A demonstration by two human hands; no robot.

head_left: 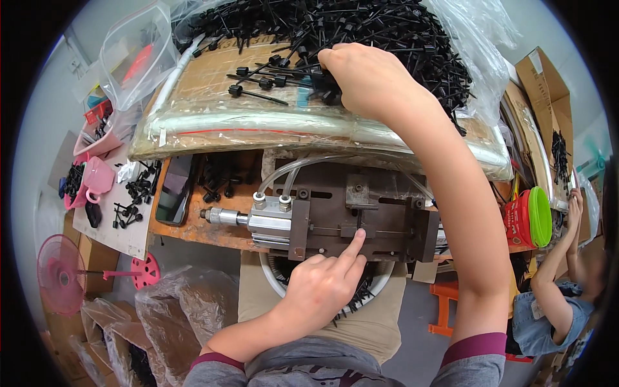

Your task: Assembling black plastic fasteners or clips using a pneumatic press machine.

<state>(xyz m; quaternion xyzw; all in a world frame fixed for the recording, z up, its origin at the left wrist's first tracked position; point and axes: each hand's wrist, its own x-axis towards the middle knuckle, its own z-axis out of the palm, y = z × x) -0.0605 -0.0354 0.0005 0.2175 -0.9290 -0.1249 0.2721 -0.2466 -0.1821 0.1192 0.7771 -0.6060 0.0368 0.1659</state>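
Note:
My left hand [324,278] is at the bench-mounted metal jig [392,231]; its index finger is stretched out and its tip touches the small block at the jig's middle. The other fingers are loosely bent and hold nothing that I can see. My right hand [371,76] reaches over the heap of black plastic pieces [412,39], which have thin stems and blocky heads. Its fingers curl down into the heap's near edge, so the fingertips and anything between them are hidden. A silver air cylinder [269,226] with clear hoses joins the jig's left side.
The heap lies on a plastic-wrapped cardboard surface [213,77] above the bench. Left of the jig lies a phone [175,193]. A white-rimmed tub [380,288] is below the jig. A red-and-green bucket [529,218] stands right, near another person [556,303]. A pink fan [61,274] is far left.

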